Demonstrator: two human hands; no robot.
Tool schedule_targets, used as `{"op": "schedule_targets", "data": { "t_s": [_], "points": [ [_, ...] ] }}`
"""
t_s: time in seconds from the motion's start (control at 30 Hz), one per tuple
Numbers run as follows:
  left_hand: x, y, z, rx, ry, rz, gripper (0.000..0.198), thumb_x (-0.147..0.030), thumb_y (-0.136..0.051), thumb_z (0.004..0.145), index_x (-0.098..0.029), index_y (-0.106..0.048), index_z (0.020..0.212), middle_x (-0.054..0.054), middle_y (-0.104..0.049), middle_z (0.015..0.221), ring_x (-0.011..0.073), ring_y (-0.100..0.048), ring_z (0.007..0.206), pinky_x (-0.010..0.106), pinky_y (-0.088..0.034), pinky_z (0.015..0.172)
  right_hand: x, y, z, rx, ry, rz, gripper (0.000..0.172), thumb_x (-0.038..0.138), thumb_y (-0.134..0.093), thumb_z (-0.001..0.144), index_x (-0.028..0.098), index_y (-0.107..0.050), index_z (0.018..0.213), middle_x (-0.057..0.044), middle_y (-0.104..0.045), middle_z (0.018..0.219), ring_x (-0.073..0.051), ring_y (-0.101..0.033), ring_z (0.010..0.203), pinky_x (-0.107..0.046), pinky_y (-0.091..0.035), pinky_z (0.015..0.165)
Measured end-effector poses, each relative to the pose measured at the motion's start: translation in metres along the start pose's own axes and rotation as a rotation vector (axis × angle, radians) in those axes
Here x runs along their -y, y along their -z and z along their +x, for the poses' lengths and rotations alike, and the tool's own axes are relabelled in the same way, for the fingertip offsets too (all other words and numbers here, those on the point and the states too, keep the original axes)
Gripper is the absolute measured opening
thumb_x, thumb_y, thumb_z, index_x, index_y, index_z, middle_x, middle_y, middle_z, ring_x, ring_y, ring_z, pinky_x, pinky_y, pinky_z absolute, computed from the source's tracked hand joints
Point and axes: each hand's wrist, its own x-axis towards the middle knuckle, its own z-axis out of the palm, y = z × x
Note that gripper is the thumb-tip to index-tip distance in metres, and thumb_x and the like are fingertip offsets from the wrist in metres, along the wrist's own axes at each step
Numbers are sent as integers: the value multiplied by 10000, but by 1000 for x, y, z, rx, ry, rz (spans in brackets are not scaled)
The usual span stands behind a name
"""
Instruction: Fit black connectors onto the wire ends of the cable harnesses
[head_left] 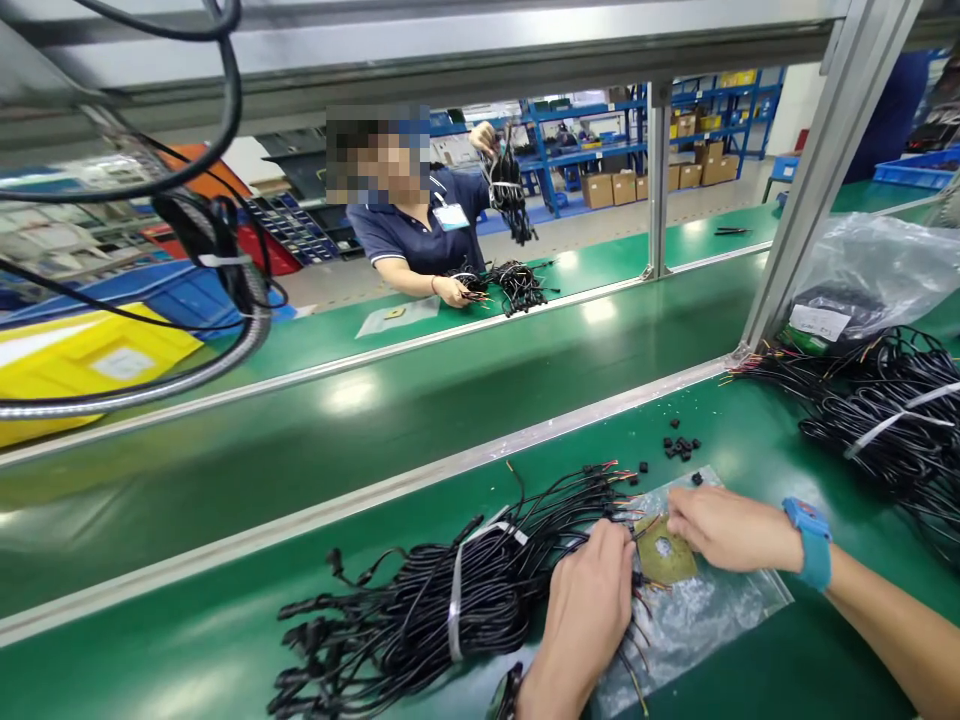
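Note:
My left hand [589,600] rests on the wire ends of a tied bundle of black cables [435,610] lying on the green bench, fingers closed around a few wires. My right hand [724,528], with a blue wristband [810,540], presses its fingers onto a clear plastic bag [697,610], beside a small olive-green pad [664,558] that lies on the bag. Red and yellow wire tips [611,480] fan out just beyond my left hand. Small black caps [679,448] are scattered past the bag.
A second large pile of black cables [892,420] and a plastic bag [862,270] lie at the right. A green conveyor belt [375,420] runs across the middle. Opposite, another person [420,230] holds up a cable bundle. Hanging hoses [210,260] and a yellow bin [82,360] are at the left.

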Motion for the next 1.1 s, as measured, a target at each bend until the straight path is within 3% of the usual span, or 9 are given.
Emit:
{"op": "schedule_targets", "data": {
  "t_s": [0.1, 0.3, 0.47, 0.7, 0.93, 1.1],
  "points": [
    [0, -1, 0, 60, 1, 9, 184, -176, -363, 1025, -246, -507, 934, -8, -613, 856, 178, -643, 683, 309, -417, 587, -7, 4, 1, 23, -7, 46, 210, 241, -365, 1053, 166, -516, 929, -82, -648, 804, -220, -596, 734, -307, -314, 645],
    [0, -6, 0, 76, 37, -85, 206, -178, -362, 1031, -234, -530, 927, -1, -616, 883, 169, -651, 743, 295, -447, 644, -13, 3, 5, -188, 12, 120, 189, 251, -323, 1070, 187, -465, 962, -67, -624, 860, -215, -574, 778, -310, -339, 696],
    [-1, -9, -1, 78, 57, -34, 203, -115, -420, 1000, -224, -556, 895, -1, -615, 916, 152, -631, 706, 297, -414, 606, -5, -6, 7, -87, 70, 108, 210, 263, -323, 1071, 189, -470, 940, -72, -619, 862, -224, -565, 776, -321, -321, 683],
    [-9, 3, 8, 211, 75, 56, 208, -93, -535, 959, -212, -620, 811, -8, -623, 887, 151, -647, 720, 308, -402, 601, -4, -6, 7, -57, 47, 133, 206, 255, -336, 1068, 192, -471, 926, -51, -600, 803, -219, -563, 759, -316, -334, 683],
    [-13, 12, 21, 365, -4, 144, 198, -126, -522, 966, -195, -662, 846, 30, -666, 949, 226, -682, 893, 336, -483, 651, 0, -9, 7, -253, 110, 166, 168, 268, -325, 1079, 206, -442, 976, -54, -622, 901, -222, -577, 804, -332, -355, 718],
    [-14, 15, 26, 448, 27, 167, 244, -173, -441, 1005, -185, -668, 917, 52, -683, 995, 255, -703, 894, 374, -531, 673, 6, -4, 4, -298, 173, 226, 143, 271, -349, 1072, 211, -468, 1019, -43, -634, 912, -219, -583, 814, -334, -391, 734]
  ]
}}
